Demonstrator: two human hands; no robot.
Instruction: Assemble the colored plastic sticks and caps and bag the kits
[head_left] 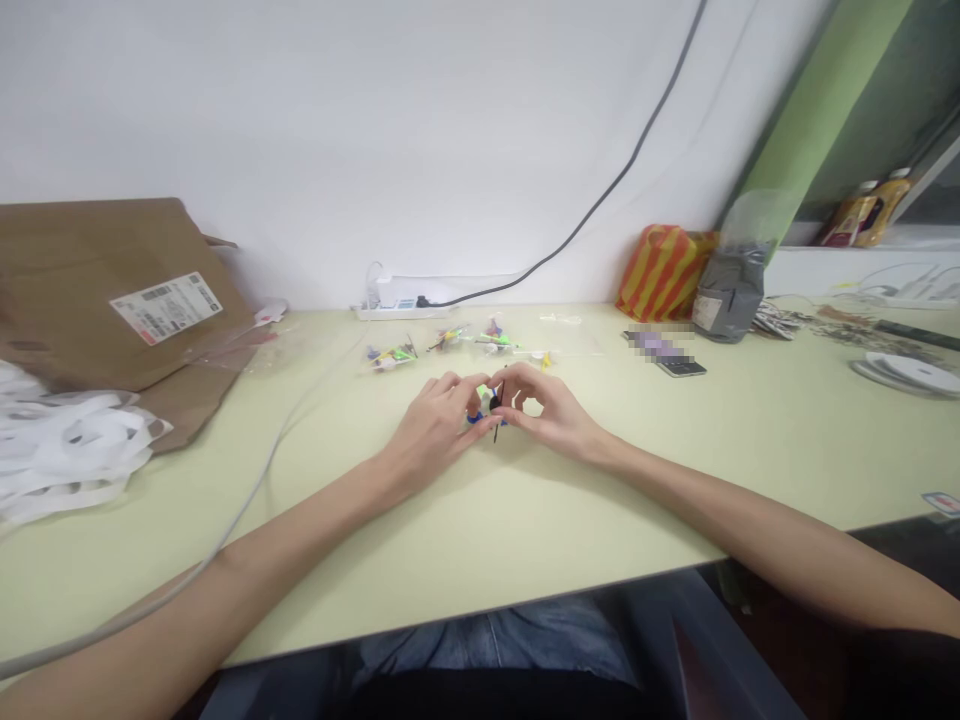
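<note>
A small plastic toy (484,398) with green, white and blue parts sits just above the middle of the table, between my hands. My left hand (439,425) has its fingers closed around the toy's left side. From the right, my right hand (551,408) pinches a thin black blade-like piece (496,404) with a dark round middle, held upright against the toy. Fingertips hide part of both pieces, so I cannot tell whether they are joined. Beyond my hands lie small bagged toys in bright colours, among them a yellow-green one (394,356) and a green-white one (498,342).
A power strip (397,302) lies against the wall with a black cable (611,190) rising from it. At left are a cardboard box (90,290), white strips (75,440) and a grey cable (259,480) crossing my left forearm. A phone (679,365) and striped bag (664,275) lie right.
</note>
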